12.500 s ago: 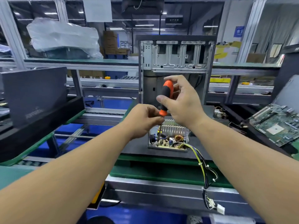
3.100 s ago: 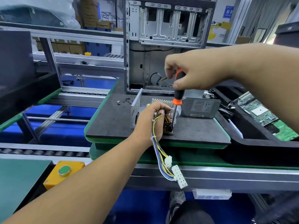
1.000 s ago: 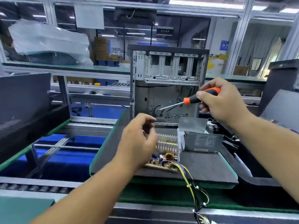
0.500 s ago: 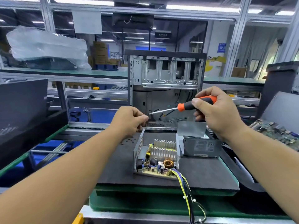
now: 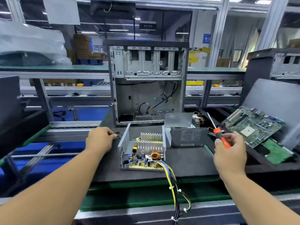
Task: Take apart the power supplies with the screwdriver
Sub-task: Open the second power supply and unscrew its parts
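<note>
the opened power supply [image 5: 142,150] has a dull grey sheet-metal shell with a perforated wall, ribbed bare aluminium heat sinks and a shiny copper coil. just right of it, the closed unit [image 5: 186,138] is matt grey metal. the mat [image 5: 186,161] under both looks dark, matt and foam-like. the screwdriver [image 5: 218,133] has a glossy orange plastic handle.

An opened power supply [image 5: 142,151] sits lidless on the dark surface [image 5: 186,163], circuit board exposed, wires trailing forward. A closed grey power supply [image 5: 186,135] lies just behind-right. The orange-handled screwdriver [image 5: 218,135] points up and away.
</note>
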Motion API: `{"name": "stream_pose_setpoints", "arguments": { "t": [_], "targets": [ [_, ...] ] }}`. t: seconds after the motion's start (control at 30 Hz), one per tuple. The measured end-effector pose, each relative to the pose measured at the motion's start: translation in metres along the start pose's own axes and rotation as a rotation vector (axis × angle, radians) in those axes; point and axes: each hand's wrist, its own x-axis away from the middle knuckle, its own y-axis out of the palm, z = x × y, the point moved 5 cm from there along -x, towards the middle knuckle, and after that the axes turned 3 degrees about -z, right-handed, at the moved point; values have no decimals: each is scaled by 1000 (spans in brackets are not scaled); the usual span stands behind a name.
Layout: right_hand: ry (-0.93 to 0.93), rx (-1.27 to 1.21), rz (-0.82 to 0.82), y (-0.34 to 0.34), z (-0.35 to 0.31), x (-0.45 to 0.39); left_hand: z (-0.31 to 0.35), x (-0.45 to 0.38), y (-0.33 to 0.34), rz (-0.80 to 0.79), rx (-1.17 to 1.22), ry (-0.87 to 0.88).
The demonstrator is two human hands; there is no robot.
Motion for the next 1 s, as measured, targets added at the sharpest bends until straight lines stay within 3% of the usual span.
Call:
{"name": "stream_pose_setpoints", "arguments": {
  "t": [0.2, 0.4, 0.47, 0.53, 0.63, 0.73, 0.83, 0.9, 1.0],
  "targets": [
    [-31, 286, -208, 11, 7, -2, -5, -5, 6, 10, 42, 30],
    [28, 756, -394, 19, 2, -1, 6, 23, -19, 182, 427, 162],
    [54, 746, -435, 17, 0, 0, 16, 43, -23, 74, 640, 214],
    [15, 691, -378, 13, -9, 4, 29, 64, -18, -150, 868, 262],
    [-318, 402, -309, 17, -60, 25, 42, 94, -6, -425, 1019, 314],
    [-668, 216, -637, 53, -128, 55, 47, 104, -3, -421, 984, 307],
    [-750, 679, -1027, 116, -165, 70, 51, 108, -4, -329, 868, 306],
    [-748, 1090, -1172, 152, -168, 72, 52, 109, -3, -275, 814, 321],
    [-658, 1341, -1299, 181, -163, 72, 50, 110, -3, -224, 777, 331]
  ]
}}
